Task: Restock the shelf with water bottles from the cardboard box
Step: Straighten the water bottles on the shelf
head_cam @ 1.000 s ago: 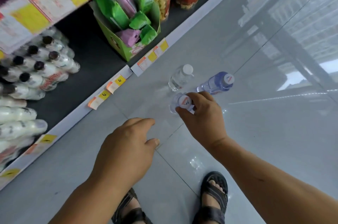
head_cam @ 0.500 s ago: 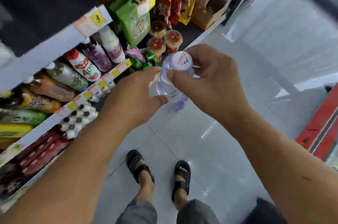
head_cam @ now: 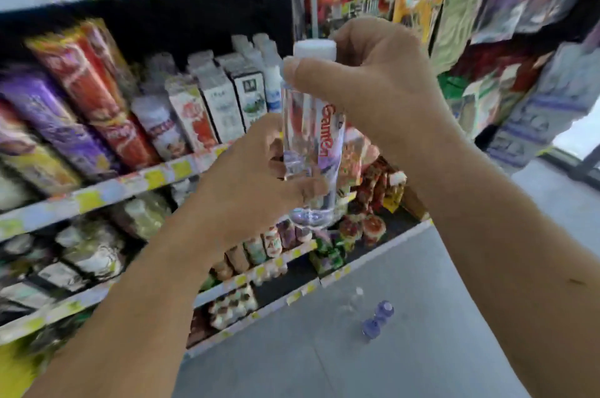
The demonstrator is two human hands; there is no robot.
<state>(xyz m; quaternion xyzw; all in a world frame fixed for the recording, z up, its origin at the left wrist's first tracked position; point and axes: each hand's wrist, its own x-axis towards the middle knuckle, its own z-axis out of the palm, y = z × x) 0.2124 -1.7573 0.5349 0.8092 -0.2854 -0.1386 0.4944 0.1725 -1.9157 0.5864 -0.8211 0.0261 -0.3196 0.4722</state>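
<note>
Straight ahead, faced blurred store shelves (head_cam: 156, 175) crowded with drink cartons (head_cam: 224, 99) and snack packs (head_cam: 418, 1), above a grey tiled floor (head_cam: 324, 365). Held upright in the air before the middle shelf, between both hands, a clear water bottle (head_cam: 310, 138) with red lettering, left hand (head_cam: 250, 180) curled round its lower body, right hand (head_cam: 383, 89) pinching the neck just under the white cap (head_cam: 314, 48). Saw lower right, on the floor near the bottom shelf and well apart from the hands, a blue bottle (head_cam: 378, 319) and just beside it a fainter white-capped bottle (head_cam: 356, 294), both too blurred to tell more.
</note>
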